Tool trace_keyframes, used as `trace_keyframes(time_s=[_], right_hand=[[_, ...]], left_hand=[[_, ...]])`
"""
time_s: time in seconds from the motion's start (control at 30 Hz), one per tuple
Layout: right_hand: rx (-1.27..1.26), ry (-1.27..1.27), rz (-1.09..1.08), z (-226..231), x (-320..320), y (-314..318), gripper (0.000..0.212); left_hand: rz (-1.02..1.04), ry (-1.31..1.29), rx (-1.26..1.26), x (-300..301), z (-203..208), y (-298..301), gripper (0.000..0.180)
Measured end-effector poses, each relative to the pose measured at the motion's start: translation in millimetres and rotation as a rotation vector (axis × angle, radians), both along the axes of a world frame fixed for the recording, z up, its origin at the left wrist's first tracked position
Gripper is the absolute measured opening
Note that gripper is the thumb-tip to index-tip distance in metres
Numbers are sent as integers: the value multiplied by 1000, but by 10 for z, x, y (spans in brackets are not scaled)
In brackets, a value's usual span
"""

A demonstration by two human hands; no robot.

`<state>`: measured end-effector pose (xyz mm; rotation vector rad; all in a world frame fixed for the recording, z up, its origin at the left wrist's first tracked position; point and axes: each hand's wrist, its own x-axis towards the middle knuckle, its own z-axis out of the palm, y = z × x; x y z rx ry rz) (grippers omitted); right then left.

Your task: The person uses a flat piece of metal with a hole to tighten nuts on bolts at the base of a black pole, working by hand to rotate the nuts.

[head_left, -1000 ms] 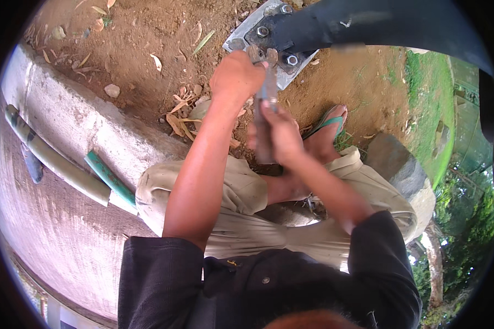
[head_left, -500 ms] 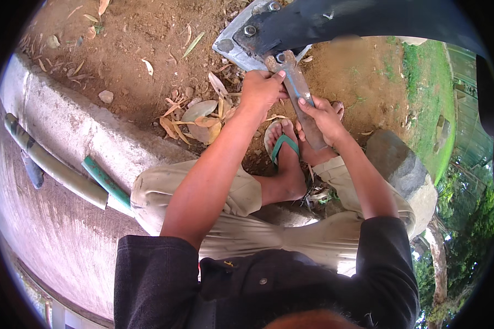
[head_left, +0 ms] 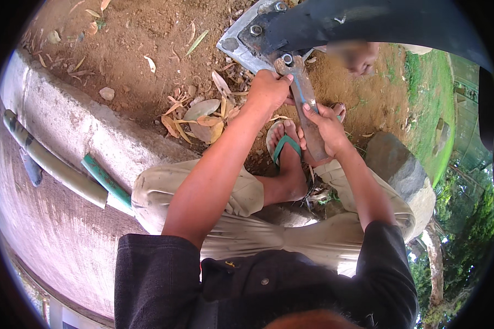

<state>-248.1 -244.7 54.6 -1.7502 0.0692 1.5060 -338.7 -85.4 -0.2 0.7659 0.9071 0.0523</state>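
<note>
A long flat rusty wrench (head_left: 311,123) lies aslant between my hands. Its forked far end sits at a bolt (head_left: 287,58) on a grey metal base plate (head_left: 235,46). My left hand (head_left: 270,92) is closed on the wrench near that bolt, thumb on top. Lower down, my right hand (head_left: 326,127) grips the handle, its thumb along the upper face and fingers beneath. Another bolt with a nut (head_left: 256,30) shows on the plate, left of a thick dark post (head_left: 368,21). How far the wrench jaw goes round the bolt is hard to see.
A blurred part of another person (head_left: 361,57) shows below the post. Dry leaves (head_left: 206,123) lie on the soil by my sandalled foot (head_left: 288,145). Left is a concrete curb (head_left: 88,118) with a green tube (head_left: 105,180) and a long pale pole (head_left: 60,164). A large rock (head_left: 392,164) stands right.
Part of another person has come into sight under the post. The base plate, wrench and my hands appear slightly farther right and lower; my grip on the wrench is unchanged.
</note>
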Motion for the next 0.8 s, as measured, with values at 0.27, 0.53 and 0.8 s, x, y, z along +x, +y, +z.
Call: trace_keyframes(time_s=[0.27,0.53,0.8], right_hand=[[36,-8,24,-101,13,74,29],[84,-90,-406,-395,-610,153,29],[364,-275,-855,-796,-1473,896,21]], left_hand=[[-120,90,177,39,-326,-55,33],[-696,426,828,-14,219,199,45],[-843,444,844,-69,34,502,49]])
